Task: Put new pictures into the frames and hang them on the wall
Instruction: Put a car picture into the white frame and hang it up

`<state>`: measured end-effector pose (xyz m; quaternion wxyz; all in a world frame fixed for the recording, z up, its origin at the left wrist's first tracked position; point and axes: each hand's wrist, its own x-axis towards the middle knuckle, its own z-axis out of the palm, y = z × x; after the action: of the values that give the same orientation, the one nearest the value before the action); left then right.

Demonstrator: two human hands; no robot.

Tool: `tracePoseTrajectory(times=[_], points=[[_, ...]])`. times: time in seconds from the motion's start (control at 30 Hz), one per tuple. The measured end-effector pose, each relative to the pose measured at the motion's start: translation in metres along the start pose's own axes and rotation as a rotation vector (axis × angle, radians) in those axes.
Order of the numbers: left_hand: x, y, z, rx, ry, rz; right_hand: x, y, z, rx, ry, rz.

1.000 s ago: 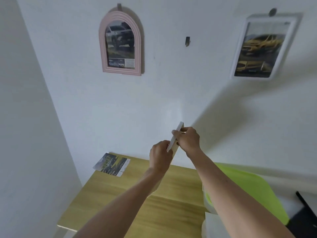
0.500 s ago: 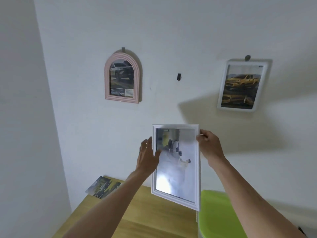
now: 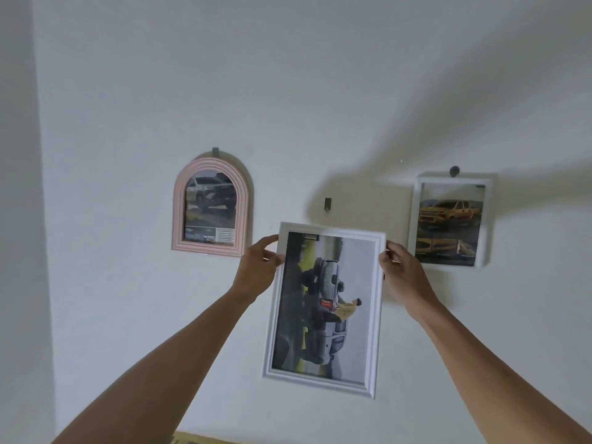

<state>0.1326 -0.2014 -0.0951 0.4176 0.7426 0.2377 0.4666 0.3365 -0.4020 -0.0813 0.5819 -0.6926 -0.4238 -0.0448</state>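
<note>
**White frame raised toward the bare hook**

Head view. Held up before the wall (image 3: 320,91): a white frame (image 3: 323,307), face toward the camera, long axis running up and down, leaning a little so its top edge sits left of its lower edge. Printed picture inside lying sideways, a silver truck with a small figure beside it. Left hand (image 3: 256,274) gripping the frame's upper left edge, thumb curled onto the front moulding, fingers behind. Right hand (image 3: 405,277) pinching the upper right edge, fingertips wrapped on the rim. Both hands high on the frame, near its top corners, roughly level with each other.

Just above the top edge, slightly right of the frame's centre line: a small dark hook (image 3: 327,204), bare, apart from the frame. Neither hand clearly nearer to it. To the left, a pink arched frame (image 3: 211,206) already hung; to the right, a second white frame (image 3: 450,221) hung with a yellow car picture.

Likely next: up and a touch rightward, back hanger over the hook. Hanger itself hidden behind the frame, so alignment probably by feel.
</note>
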Motion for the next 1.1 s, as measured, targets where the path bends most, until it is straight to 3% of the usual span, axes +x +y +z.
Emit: tracePoseTrajectory(times=[0.1, 0.47, 1.1], points=[[0.029, -0.001, -0.005, 0.009, 0.000, 0.014, 0.021, -0.009, 0.013, -0.093, 0.013, -0.075], [0.086, -0.009, 0.002, 0.108, 0.004, 0.061, 0.072, -0.011, 0.042, -0.086, 0.214, 0.017], [0.090, -0.018, 0.016, 0.139, 0.134, 0.099, 0.087, 0.007, 0.053, -0.098, 0.267, -0.081]])
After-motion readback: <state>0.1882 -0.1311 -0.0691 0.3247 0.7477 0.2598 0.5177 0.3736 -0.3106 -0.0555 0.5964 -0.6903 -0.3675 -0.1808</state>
